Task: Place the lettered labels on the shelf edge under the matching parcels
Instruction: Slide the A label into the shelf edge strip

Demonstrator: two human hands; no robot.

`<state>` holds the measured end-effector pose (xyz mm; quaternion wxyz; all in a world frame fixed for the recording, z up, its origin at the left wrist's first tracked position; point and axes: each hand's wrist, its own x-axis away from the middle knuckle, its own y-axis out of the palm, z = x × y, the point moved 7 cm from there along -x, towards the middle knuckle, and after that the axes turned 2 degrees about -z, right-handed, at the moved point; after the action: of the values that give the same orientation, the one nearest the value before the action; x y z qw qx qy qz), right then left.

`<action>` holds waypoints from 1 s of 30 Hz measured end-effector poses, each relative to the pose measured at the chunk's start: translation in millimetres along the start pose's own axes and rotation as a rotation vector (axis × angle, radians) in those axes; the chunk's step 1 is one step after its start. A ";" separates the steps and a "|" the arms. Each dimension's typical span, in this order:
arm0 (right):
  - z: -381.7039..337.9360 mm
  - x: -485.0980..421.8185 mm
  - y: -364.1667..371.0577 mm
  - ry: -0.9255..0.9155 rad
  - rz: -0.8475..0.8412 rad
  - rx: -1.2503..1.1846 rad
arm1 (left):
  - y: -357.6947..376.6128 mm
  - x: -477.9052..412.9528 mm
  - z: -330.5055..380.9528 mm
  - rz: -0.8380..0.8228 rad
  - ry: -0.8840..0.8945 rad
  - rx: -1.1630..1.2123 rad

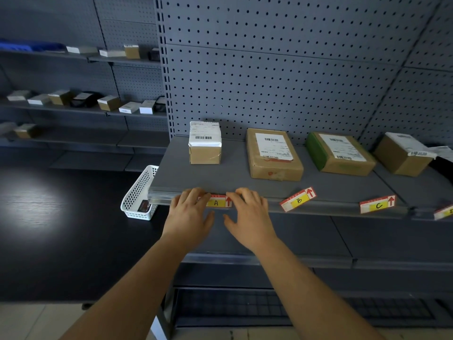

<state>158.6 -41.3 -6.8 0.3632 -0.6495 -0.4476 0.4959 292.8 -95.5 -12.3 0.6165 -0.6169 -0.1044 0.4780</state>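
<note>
The label marked A [217, 201] lies against the clear strip on the shelf edge [326, 207], below the small parcel with a white top [205, 143]. My left hand [190, 212] presses its left end and my right hand [248, 214] its right end, fingers curled over the edge. Label B [297, 199] sits tilted on the edge under the flat brown parcel [274, 154]. Label C [377, 204] sits under the parcel with a green side [339, 153]. A fourth label [443, 212] shows partly at the right, below another brown parcel [402, 153].
A white plastic basket [139, 195] with a small dark item stands on the dark table [61, 229] left of the shelf. Shelves at the far left carry several small boxes. A lower shelf [269, 260] juts out beneath my forearms.
</note>
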 end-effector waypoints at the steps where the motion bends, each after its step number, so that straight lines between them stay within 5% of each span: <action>1: -1.0 -0.1 -0.2 -0.001 0.001 0.000 | 0.6 -0.7 1.0 -0.005 0.003 0.000; 30: 0.8 5.9 5.0 0.057 0.039 0.044 | 2.8 -4.6 -3.7 -0.029 0.028 0.055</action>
<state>159.5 -37.3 -13.5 0.3803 -0.6638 -0.4135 0.4937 291.8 -101.9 -13.3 0.6416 -0.6048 -0.0916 0.4628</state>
